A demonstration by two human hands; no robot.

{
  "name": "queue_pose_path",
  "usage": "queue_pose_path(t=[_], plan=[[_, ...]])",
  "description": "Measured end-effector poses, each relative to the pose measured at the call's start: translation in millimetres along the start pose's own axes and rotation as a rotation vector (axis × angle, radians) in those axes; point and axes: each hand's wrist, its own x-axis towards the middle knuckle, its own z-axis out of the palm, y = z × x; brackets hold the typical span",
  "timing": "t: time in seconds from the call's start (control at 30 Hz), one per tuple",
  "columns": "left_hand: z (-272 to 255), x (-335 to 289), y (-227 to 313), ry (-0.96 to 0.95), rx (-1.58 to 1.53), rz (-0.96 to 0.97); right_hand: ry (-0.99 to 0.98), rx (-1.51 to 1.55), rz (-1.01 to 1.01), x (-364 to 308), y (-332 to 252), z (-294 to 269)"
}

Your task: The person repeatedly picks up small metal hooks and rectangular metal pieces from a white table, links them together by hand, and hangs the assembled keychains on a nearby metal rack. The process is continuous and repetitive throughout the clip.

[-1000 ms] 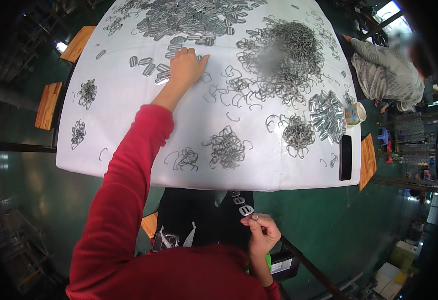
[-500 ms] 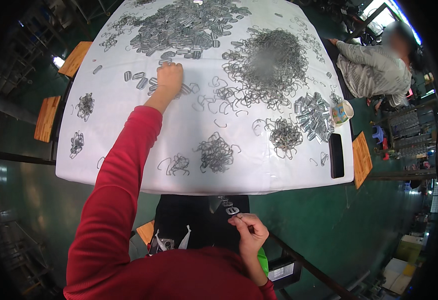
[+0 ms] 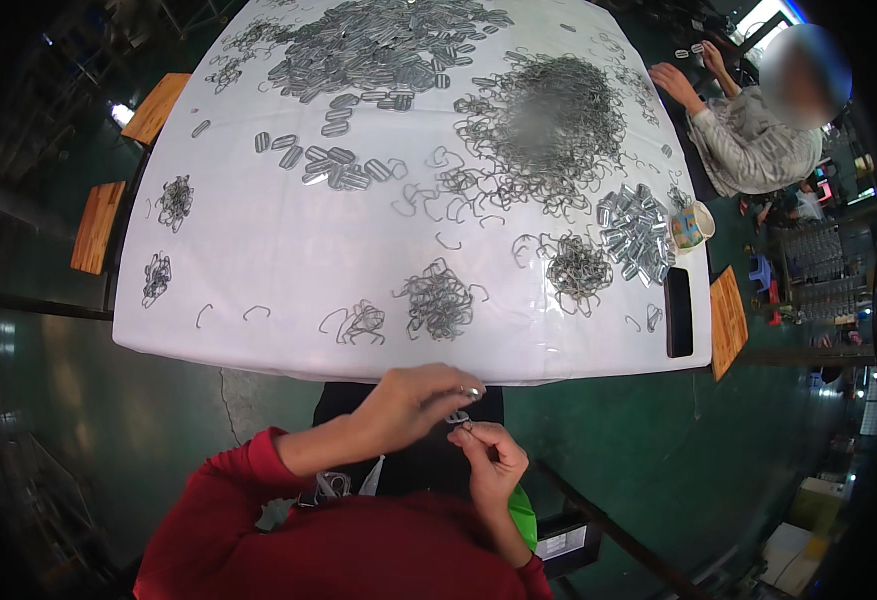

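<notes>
Above my lap, just off the table's near edge, my left hand point(image 3: 406, 405) is closed with its fingertips on a shiny slotted metal buckle point(image 3: 471, 393). Close below it, my right hand point(image 3: 495, 462) pinches at a second slotted buckle point(image 3: 457, 417); a thin wire part may be between those fingers, but it is too small to make out. On the white-covered table point(image 3: 288, 250), a loose group of slotted oval buckles point(image 3: 336, 168) lies in front of a big buckle heap point(image 3: 358, 50). A small pile of bent wire hooks point(image 3: 438, 302) sits nearest my hands.
A large heap of wire hooks point(image 3: 548, 130) covers the table's right half. Near its right edge are a silver buckle pile point(image 3: 638, 232), a paper cup point(image 3: 691, 227) and a black phone point(image 3: 678, 312). Wooden stools point(image 3: 98, 228) flank the table. Another person point(image 3: 758, 135) works at far right.
My left hand has come back from the loose buckles on the table to beside my right hand, now with a buckle in its fingers. The other person has raised both hands.
</notes>
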Motion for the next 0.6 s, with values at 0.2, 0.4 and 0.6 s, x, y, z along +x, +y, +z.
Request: queue_pose_path(t=[0.2, 0.4, 0.6], plan=[[8.3, -18.3, 1.7, -0.01, -0.004, -0.003, -0.003, -0.015, -0.036, 2.1, 0.1, 5.5], [16.2, -22.3, -8.0, 0.081, 0.062, 0.194, 0.01, -0.088, -0.012, 2.5, 7.3, 2.7], [14.5, -22.9, -17.8, 0.114, 0.147, 0.247, -0.025, -0.154, -0.003, 5.1, 7.5, -6.2]])
